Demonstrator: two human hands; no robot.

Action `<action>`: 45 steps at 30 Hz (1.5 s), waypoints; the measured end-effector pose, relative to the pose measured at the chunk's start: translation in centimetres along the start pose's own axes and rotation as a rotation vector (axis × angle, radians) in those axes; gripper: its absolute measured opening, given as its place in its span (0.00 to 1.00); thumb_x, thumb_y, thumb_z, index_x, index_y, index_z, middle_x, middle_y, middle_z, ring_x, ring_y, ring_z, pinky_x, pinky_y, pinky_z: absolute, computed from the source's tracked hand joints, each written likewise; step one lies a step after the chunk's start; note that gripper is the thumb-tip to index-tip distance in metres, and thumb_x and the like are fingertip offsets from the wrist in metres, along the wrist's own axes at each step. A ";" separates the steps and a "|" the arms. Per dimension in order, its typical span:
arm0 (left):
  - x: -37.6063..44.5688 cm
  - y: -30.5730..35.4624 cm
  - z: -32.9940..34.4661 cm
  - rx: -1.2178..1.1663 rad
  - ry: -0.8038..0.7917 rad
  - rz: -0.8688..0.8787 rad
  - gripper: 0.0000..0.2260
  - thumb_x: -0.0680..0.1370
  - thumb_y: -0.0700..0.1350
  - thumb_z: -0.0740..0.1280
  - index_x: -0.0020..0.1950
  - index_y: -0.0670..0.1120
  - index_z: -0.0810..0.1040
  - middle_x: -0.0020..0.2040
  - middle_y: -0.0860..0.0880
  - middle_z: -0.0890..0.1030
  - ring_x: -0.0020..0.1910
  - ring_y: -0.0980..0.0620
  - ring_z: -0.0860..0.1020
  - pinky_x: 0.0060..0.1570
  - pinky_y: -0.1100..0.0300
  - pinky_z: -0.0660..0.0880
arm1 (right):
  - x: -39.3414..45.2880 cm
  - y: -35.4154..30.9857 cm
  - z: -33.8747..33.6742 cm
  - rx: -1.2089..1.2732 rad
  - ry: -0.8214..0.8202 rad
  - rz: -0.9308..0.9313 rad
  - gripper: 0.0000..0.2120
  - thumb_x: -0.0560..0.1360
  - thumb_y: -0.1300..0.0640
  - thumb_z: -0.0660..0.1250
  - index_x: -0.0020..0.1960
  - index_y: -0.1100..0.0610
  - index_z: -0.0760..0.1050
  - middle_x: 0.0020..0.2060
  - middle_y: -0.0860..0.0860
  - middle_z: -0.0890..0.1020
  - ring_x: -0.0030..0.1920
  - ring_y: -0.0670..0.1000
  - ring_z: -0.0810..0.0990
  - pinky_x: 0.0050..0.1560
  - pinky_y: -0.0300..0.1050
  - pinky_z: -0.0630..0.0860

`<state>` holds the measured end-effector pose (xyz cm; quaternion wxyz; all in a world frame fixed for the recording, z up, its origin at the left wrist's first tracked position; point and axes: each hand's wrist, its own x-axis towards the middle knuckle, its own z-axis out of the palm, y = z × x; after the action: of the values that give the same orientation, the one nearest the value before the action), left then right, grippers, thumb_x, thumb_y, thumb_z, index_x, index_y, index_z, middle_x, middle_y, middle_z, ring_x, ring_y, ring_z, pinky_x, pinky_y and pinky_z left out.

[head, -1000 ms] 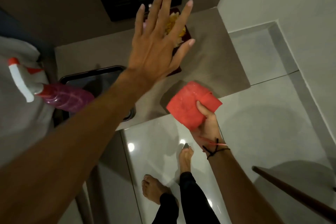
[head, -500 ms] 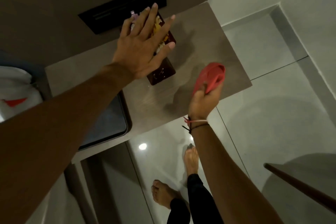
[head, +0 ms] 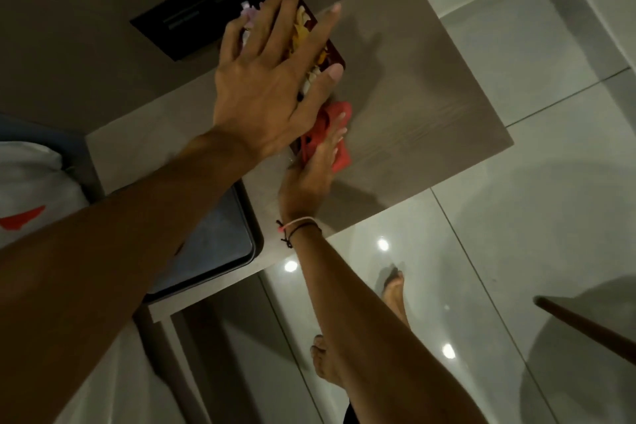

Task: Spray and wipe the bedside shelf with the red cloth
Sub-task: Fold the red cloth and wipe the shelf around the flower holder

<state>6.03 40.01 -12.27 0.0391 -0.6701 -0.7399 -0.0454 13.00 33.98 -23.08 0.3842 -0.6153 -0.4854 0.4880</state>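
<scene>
Pressing the red cloth [head: 339, 139] flat against the bedside shelf [head: 430, 107], the person's right hand [head: 309, 179] is in the wiping step of the task, its fingers [head: 335, 134] laid out straight over the fabric rather than clenched round it, so the cloth is pinned under the palm and not gripped. The cloth lies bunched just in front of a dark tray [head: 335, 55] of yellow and pale items that stands toward the wall side of the shelf, and its far edge looks to be touching or nearly touching that tray. The left hand [head: 268, 79] hovers above the tray with its fingers spread wide and grasping nothing; whether it touches the tray cannot be told from this angle. Judging by that pose, the left hand is about to lift or shift the tray so the cloth can reach the surface beneath it. The next move calls for a firm grasp on the tray's edges, keeping it level so its loose contents do not spill, then a sweep of the cloth across the bare patch and on toward the shelf's open end, away from the tray. A dark flat object [head: 213, 244] rests on the shelf to the near left of the tray, partly hidden by the left forearm, and will need wiping around too. No spray bottle is visible.
</scene>
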 end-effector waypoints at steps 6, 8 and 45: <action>0.1 0.1 -0.6 0.004 -0.067 0.018 0.28 0.83 0.63 0.44 0.83 0.58 0.52 0.85 0.43 0.52 0.84 0.45 0.52 0.79 0.41 0.54 | -2.5 0.9 -1.0 -0.076 -0.272 0.069 0.43 0.79 0.70 0.63 0.82 0.48 0.43 0.83 0.53 0.54 0.82 0.58 0.58 0.78 0.50 0.66; 0.2 0.3 -1.1 0.016 -0.093 0.014 0.27 0.84 0.62 0.45 0.83 0.58 0.51 0.85 0.43 0.51 0.84 0.45 0.52 0.79 0.41 0.53 | -2.3 0.7 -2.9 -0.070 -0.378 0.099 0.44 0.78 0.71 0.62 0.82 0.42 0.44 0.80 0.53 0.59 0.76 0.61 0.68 0.71 0.57 0.75; 2.6 -3.3 -0.9 -0.022 -0.054 0.364 0.30 0.83 0.65 0.50 0.83 0.53 0.59 0.84 0.39 0.55 0.84 0.42 0.54 0.80 0.43 0.59 | -5.3 0.8 -3.3 -0.230 -0.030 -0.276 0.33 0.75 0.65 0.56 0.79 0.52 0.62 0.80 0.55 0.63 0.80 0.56 0.62 0.76 0.58 0.68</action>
<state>2.47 42.12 -11.14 0.0192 -0.7944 -0.6065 -0.0276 16.15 28.67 -21.92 0.3670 -0.5754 -0.6237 0.3811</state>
